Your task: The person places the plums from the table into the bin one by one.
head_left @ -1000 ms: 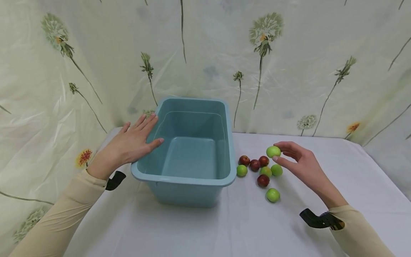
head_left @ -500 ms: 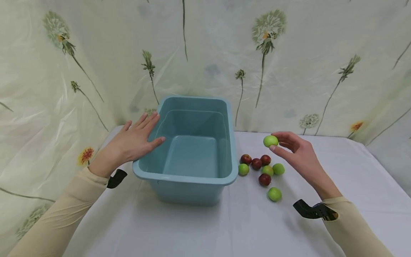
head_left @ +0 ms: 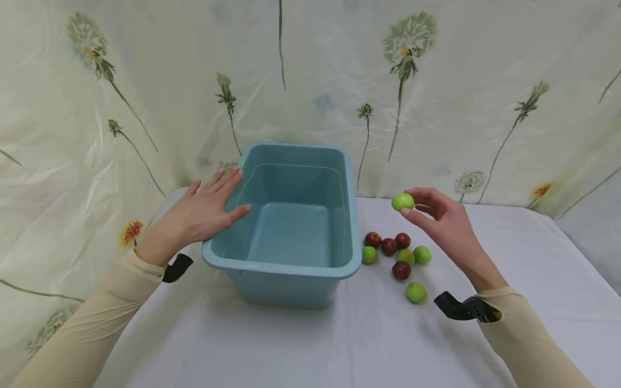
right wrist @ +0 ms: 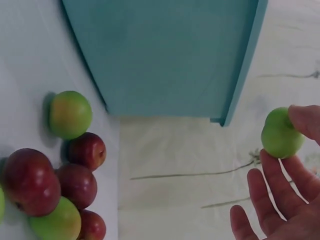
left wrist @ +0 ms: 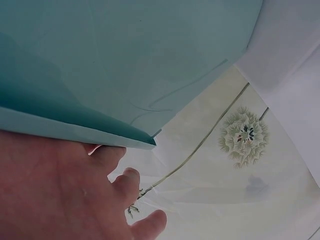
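My right hand [head_left: 443,226] pinches a green plum [head_left: 402,202] between thumb and fingertips, raised above the table to the right of the blue plastic basin [head_left: 286,268]. In the right wrist view the held plum [right wrist: 281,140] shows a cleft down its side. My left hand [head_left: 199,213] rests on the basin's left rim, fingers straight and spread, with the thumb over the inside. From below, the left wrist view shows the palm [left wrist: 65,190] against the rim [left wrist: 75,131]. No fruit shows inside the basin.
Several red plums [head_left: 401,270] and several green plums [head_left: 416,292] lie in a loose group on the white-covered table [head_left: 291,350], right of the basin. A flower-printed sheet [head_left: 310,70] hangs behind and at both sides.
My right hand has risen and moved left toward the basin, carrying the green plum away from the group. The left hand stays on the rim.
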The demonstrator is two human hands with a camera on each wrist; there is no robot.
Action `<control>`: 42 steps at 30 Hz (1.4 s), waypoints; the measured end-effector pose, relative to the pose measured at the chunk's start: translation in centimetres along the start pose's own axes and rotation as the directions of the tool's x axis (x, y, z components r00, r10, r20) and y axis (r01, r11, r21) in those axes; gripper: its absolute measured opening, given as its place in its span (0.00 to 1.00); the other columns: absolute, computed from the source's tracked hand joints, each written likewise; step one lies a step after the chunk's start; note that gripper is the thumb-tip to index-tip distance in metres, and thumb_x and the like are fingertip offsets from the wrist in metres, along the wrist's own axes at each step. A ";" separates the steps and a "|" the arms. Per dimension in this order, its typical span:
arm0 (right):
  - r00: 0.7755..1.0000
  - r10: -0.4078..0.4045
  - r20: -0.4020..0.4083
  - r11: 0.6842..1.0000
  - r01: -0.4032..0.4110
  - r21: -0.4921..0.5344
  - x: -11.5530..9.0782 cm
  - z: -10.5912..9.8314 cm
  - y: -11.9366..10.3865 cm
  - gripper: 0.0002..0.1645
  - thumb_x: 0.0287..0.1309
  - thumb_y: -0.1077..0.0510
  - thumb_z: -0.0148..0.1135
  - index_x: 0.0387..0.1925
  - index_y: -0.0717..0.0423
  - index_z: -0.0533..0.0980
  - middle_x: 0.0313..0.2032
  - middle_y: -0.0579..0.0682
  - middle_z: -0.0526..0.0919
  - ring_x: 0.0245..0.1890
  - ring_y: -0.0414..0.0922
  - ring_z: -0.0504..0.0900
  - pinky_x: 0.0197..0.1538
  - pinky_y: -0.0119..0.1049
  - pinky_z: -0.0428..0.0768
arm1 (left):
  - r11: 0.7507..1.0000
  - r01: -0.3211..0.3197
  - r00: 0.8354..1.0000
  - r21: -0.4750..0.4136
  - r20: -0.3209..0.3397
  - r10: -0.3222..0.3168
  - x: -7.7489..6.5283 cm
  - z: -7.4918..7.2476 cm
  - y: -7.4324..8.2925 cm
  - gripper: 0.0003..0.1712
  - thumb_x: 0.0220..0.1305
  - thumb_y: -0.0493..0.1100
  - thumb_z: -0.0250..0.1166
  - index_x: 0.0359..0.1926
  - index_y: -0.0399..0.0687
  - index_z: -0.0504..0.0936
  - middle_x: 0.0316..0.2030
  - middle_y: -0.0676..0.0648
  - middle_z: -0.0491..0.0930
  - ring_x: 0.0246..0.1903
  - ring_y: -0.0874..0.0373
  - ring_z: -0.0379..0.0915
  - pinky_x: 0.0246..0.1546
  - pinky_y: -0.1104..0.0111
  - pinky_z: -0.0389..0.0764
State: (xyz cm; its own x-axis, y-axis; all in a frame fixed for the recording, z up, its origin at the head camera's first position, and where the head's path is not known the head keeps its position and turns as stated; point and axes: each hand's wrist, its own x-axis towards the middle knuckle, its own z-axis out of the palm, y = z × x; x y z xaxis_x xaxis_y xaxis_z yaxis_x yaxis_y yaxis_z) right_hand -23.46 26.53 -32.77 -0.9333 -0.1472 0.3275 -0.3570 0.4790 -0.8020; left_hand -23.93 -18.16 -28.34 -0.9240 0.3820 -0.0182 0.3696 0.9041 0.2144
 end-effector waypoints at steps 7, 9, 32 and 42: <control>1.000 -0.023 -0.007 1.000 0.023 0.007 0.7 0.3 -1.1 0.23 0.66 0.52 0.63 0.60 0.51 0.74 0.55 0.46 0.78 0.57 0.41 0.73 0.57 0.26 0.72 | 1.000 0.001 1.000 -0.005 -0.007 -0.001 0.0 0.1 0.0 0.47 0.73 0.66 0.46 0.79 0.48 0.39 0.78 0.47 0.36 0.76 0.47 0.28 0.68 0.38 0.37; 0.999 -0.032 -0.010 0.999 0.032 0.013 0.9 0.4 -1.3 0.23 0.66 0.52 0.63 0.60 0.52 0.74 0.55 0.46 0.78 0.56 0.41 0.74 0.56 0.26 0.72 | 1.000 0.001 1.000 -0.009 -0.004 -0.001 0.0 0.1 0.0 0.47 0.73 0.65 0.46 0.79 0.48 0.39 0.78 0.47 0.36 0.76 0.48 0.27 0.68 0.38 0.37; 0.993 -0.115 0.024 0.991 0.113 0.074 3.5 2.5 -3.9 0.22 0.65 0.54 0.65 0.59 0.53 0.76 0.55 0.48 0.78 0.55 0.44 0.75 0.57 0.35 0.74 | 1.000 -0.001 1.000 -0.013 -0.012 0.001 0.1 0.2 -0.1 0.46 0.73 0.65 0.46 0.79 0.47 0.40 0.78 0.47 0.37 0.76 0.46 0.29 0.68 0.39 0.39; 0.990 -0.139 0.039 0.987 0.135 0.091 4.4 3.7 -5.4 0.23 0.64 0.54 0.65 0.59 0.53 0.76 0.53 0.48 0.79 0.55 0.44 0.75 0.57 0.40 0.74 | 1.000 -0.003 1.000 -0.007 -0.011 0.002 0.2 0.2 0.0 0.46 0.73 0.65 0.47 0.79 0.47 0.40 0.78 0.46 0.38 0.76 0.46 0.30 0.68 0.39 0.39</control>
State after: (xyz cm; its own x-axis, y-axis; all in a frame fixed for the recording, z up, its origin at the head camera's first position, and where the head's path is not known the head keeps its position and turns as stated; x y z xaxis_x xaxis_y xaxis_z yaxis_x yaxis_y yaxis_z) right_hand -25.77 20.06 -28.86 -0.8756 -0.2455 0.4160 -0.4814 0.3741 -0.7926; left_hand -24.09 -18.10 -28.54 -0.9241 0.3822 -0.0072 0.3712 0.9018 0.2212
